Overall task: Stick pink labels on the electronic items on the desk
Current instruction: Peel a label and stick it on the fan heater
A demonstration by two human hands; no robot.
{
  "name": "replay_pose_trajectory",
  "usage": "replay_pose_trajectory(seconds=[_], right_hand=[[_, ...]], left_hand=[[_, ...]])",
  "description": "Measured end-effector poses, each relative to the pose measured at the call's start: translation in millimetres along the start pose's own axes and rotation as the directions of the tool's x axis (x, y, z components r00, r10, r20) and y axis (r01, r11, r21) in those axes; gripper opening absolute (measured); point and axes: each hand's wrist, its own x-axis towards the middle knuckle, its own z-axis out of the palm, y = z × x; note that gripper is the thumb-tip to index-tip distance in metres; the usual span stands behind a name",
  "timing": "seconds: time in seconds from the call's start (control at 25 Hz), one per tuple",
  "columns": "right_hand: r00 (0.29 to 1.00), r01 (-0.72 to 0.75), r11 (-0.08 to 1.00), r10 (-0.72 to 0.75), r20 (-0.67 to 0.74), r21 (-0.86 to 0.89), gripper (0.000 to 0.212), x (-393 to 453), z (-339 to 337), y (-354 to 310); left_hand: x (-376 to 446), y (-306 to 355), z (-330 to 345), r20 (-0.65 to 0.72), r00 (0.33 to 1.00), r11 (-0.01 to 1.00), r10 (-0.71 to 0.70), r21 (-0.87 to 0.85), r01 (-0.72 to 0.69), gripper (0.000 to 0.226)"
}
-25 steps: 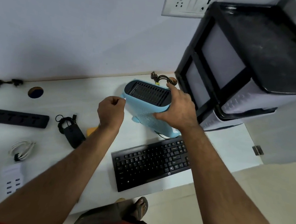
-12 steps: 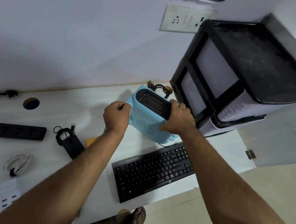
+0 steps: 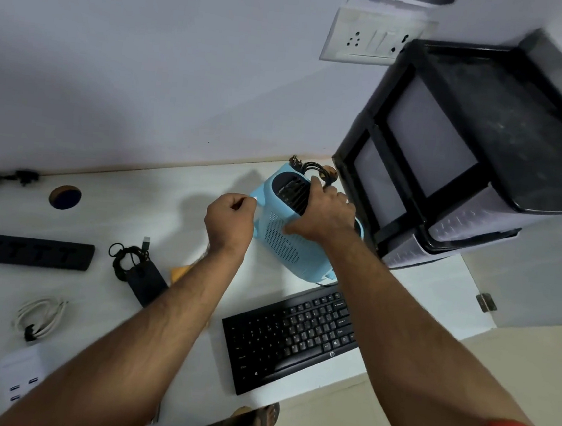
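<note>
From the head view, a light blue fan heater (image 3: pixel 283 244) stands tilted on the white table (image 3: pixel 128 218), close to the wall and just beside a black drawer unit (image 3: pixel 477 156). The right hand (image 3: pixel 324 213) lies over the heater's dark top grille, its fingers (image 3: pixel 316 185) wrapped around the upper edge and gripping it. The left hand (image 3: pixel 231 218) is curled into a loose fist against the heater's left side, fingertips pinched on a small pale label (image 3: pixel 254 199) that touches the blue casing; its colour cannot be told. A black keyboard (image 3: pixel 292 334) sits at the near table edge, in front of the heater. To the left lie a black power strip (image 3: pixel 28 252), a dark adapter with coiled cord (image 3: pixel 139 274), a white cable (image 3: pixel 39 318) and a white USB charger (image 3: pixel 22 375).
</note>
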Motion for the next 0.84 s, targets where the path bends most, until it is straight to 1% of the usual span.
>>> replay_pose_trajectory(seconds=[0.12, 0.28, 0.4, 0.56, 0.72, 0.84], right_hand=[[1.0, -0.01, 0.999, 0.011, -0.017, 0.037, 0.117, 9, 4, -7], [0.989, 0.03, 0.989, -0.008, -0.148, 0.142, 0.115, -14, 14, 11], [0.976, 0.071, 0.971, -0.019, -0.219, 0.229, 0.113, -42, 20, 38], [0.966, 0.104, 0.938, -0.016, -0.259, 0.331, 0.112, -76, 32, 69], [0.949, 0.158, 0.909, -0.031, -0.315, 0.386, 0.109, -92, 41, 83], [0.935, 0.178, 0.883, -0.015, -0.354, 0.434, 0.108, -104, 48, 93]], left_hand=[[11, -1, -3, -0.009, 1.0, 0.999, -0.023, -0.026, 0.023, 0.012], [21, -4, -7, -0.048, 0.997, 0.994, -0.062, -0.09, 0.058, 0.009], [17, -9, -5, -0.056, 0.995, 0.986, -0.08, -0.152, 0.071, 0.013], [-1, -13, 12, 0.078, 0.993, 0.989, -0.086, -0.114, 0.095, 0.008], [-18, -9, 29, 0.197, 0.98, 0.999, -0.03, -0.008, 0.032, 0.01], [-27, -11, 29, 0.247, 0.969, 0.998, 0.008, 0.06, -0.023, 0.012]])
